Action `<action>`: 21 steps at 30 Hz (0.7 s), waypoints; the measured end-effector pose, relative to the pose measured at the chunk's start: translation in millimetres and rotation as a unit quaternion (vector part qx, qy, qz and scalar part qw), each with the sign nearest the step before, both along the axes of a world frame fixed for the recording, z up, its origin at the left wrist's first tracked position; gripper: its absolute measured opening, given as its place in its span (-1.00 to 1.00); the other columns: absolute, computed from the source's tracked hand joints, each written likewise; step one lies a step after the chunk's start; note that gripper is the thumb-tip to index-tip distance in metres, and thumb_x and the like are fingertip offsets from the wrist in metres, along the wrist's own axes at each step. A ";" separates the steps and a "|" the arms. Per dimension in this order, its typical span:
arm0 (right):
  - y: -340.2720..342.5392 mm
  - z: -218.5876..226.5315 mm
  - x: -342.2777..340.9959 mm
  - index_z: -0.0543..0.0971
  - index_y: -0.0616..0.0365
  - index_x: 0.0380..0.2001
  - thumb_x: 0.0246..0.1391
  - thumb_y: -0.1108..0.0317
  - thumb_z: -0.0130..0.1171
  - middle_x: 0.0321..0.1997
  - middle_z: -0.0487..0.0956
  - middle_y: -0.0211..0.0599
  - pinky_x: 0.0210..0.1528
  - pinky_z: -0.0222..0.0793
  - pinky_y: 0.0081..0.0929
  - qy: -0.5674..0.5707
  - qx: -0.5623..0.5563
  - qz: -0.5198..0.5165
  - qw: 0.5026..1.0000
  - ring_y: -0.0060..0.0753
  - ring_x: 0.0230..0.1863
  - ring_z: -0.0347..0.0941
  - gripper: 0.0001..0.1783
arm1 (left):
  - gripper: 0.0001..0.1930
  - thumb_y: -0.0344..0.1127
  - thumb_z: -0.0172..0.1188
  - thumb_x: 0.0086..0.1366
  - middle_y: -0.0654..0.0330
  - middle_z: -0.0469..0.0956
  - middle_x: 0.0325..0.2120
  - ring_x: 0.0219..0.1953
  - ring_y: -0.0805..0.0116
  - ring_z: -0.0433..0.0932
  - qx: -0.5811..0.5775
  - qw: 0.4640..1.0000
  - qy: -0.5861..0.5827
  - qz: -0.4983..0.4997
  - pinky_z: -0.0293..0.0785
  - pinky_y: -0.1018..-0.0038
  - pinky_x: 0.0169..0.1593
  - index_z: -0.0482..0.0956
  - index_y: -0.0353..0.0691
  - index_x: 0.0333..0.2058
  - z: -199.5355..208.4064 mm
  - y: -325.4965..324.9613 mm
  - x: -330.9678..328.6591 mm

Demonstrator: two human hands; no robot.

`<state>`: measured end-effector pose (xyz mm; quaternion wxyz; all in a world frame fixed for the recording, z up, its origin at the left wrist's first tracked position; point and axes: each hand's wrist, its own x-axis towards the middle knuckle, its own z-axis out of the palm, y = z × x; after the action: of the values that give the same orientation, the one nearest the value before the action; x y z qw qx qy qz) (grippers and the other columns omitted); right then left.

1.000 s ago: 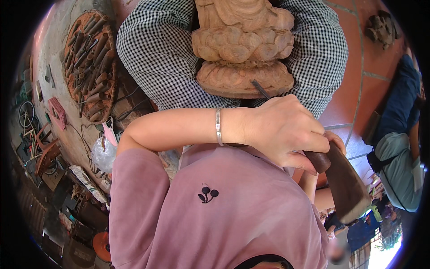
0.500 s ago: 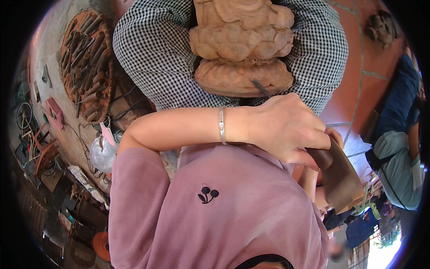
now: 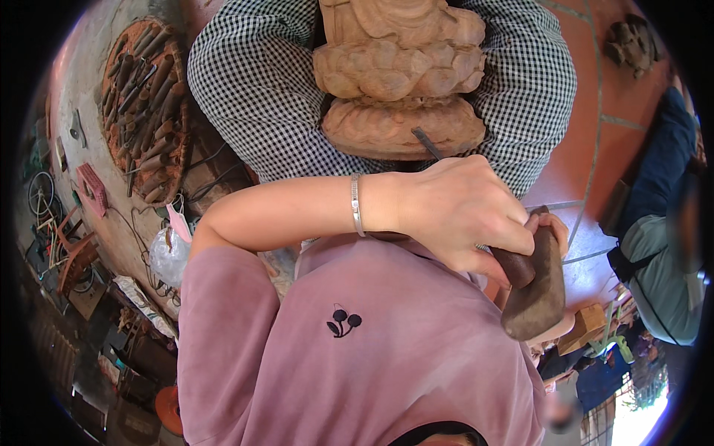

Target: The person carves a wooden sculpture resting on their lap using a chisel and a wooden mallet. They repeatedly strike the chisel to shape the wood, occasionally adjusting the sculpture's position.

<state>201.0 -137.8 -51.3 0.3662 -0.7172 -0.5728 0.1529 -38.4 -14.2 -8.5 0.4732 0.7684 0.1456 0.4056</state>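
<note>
Between my knees rests a carved wooden sculpture, with rows of rounded petals above a thick rounded base. My left hand, a silver bracelet at its wrist, is wrapped around a chisel. The chisel's brown handle sticks out below the fist, and its dark blade reaches up to the lower part of the base; the exact contact is hard to tell. My right hand grips a wooden mallet, which lies right beside the handle's end. Most of the right hand is hidden behind the mallet.
At the far left, a round tray holds several chisels among reddish wood chips. A clear plastic bag is nearby. Another person's blue-trousered leg is at the right. A small carved wooden piece lies on the red tiles.
The mallet has swung left and tilted over beside the chisel handle. My left hand and the chisel have shifted slightly left. More of my right fingers now show.
</note>
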 end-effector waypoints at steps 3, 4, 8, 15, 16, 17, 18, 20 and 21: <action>13.9 24.3 -9.5 0.28 0.10 0.00 0.12 0.69 0.15 -0.24 0.45 -0.23 -0.06 0.43 -0.25 0.068 0.076 0.072 0.992 -0.33 -0.24 0.41 -0.56 | -0.63 0.08 0.41 0.00 0.35 0.32 -0.65 -0.64 0.39 0.45 0.008 1.000 -0.022 -0.007 0.26 0.41 -0.66 0.60 -0.04 -0.37 -0.6 -0.4 1.1; 16.7 31.4 -12.0 0.26 0.09 0.03 0.12 0.70 0.13 -0.24 0.45 -0.24 -0.07 0.42 -0.25 0.085 0.101 0.094 0.987 -0.33 -0.24 0.40 -0.53 | -0.63 0.08 0.41 0.01 0.34 0.32 -0.64 -0.64 0.38 0.45 0.011 1.000 -0.022 -0.014 0.25 0.41 -0.66 0.60 -0.05 -0.37 -0.3 0.7 0.8; 24.7 35.3 -6.5 0.25 0.05 0.02 0.12 0.70 0.14 -0.20 0.43 -0.23 0.00 0.44 -0.16 -0.055 0.074 0.139 0.986 -0.26 -0.21 0.41 -0.52 | -0.62 0.09 0.40 0.03 0.34 0.31 -0.64 -0.64 0.38 0.45 0.021 0.999 -0.021 -0.018 0.25 0.40 -0.66 0.59 -0.06 -0.36 0.3 -0.7 -9.1; -0.8 9.2 24.0 0.22 0.03 0.04 0.12 0.70 0.15 -0.21 0.42 -0.22 -0.06 0.46 -0.13 -0.082 0.004 0.069 0.994 -0.23 -0.24 0.42 -0.48 | -0.61 0.10 0.38 0.05 0.33 0.33 -0.63 -0.64 0.35 0.45 0.009 0.999 -0.027 -0.024 0.26 0.38 -0.65 0.59 -0.08 -0.35 -1.6 0.8 -7.6; -1.1 6.0 24.9 0.22 0.03 0.04 0.11 0.70 0.15 -0.22 0.42 -0.22 -0.05 0.46 -0.12 0.009 -0.016 0.016 1.000 -0.23 -0.23 0.42 -0.48 | -0.61 0.10 0.38 0.05 0.34 0.34 -0.63 -0.63 0.35 0.45 0.019 0.999 -0.024 -0.025 0.27 0.38 -0.65 0.60 -0.08 -0.34 -2.8 1.4 -6.6; -1.5 4.6 26.5 0.23 0.04 0.03 0.11 0.70 0.15 -0.22 0.43 -0.22 -0.04 0.46 -0.11 0.104 -0.023 -0.045 0.993 -0.22 -0.22 0.43 -0.49 | -0.61 0.09 0.39 0.05 0.34 0.34 -0.63 -0.63 0.35 0.46 0.028 0.999 -0.021 -0.027 0.27 0.38 -0.65 0.60 -0.08 -0.34 -3.9 2.1 -5.7; -4.6 2.1 27.3 0.23 0.04 0.03 0.11 0.70 0.15 -0.22 0.43 -0.22 -0.03 0.46 -0.11 0.195 -0.016 -0.115 0.974 -0.22 -0.21 0.43 -0.49 | -0.61 0.09 0.39 0.05 0.34 0.35 -0.62 -0.62 0.35 0.46 0.035 0.999 -0.017 -0.038 0.28 0.38 -0.64 0.60 -0.08 -0.34 -4.8 1.3 -4.3; 22.1 25.3 -5.4 0.30 0.07 -0.01 0.08 0.71 0.19 -0.23 0.45 -0.20 -0.03 0.44 -0.18 0.141 0.177 0.134 0.965 -0.24 -0.20 0.43 -0.52 | -0.62 0.08 0.39 0.06 0.34 0.36 -0.62 -0.61 0.35 0.48 0.024 0.999 -0.019 -0.044 0.29 0.37 -0.64 0.61 -0.08 -0.33 -4.5 1.4 -3.4; 21.1 26.0 -1.9 0.31 0.09 -0.03 0.07 0.71 0.19 -0.22 0.46 -0.19 -0.03 0.43 -0.21 0.069 0.139 0.129 0.979 -0.26 -0.21 0.43 -0.54 | -0.62 0.08 0.39 0.06 0.34 0.37 -0.62 -0.61 0.34 0.48 0.020 0.999 -0.024 -0.040 0.29 0.37 -0.63 0.61 -0.08 -0.32 -2.9 2.4 -3.6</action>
<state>199.1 -116.7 -25.3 0.4781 -0.5672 -0.6494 0.1672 -42.0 -11.8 -11.4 0.4771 0.7728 0.0954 0.4075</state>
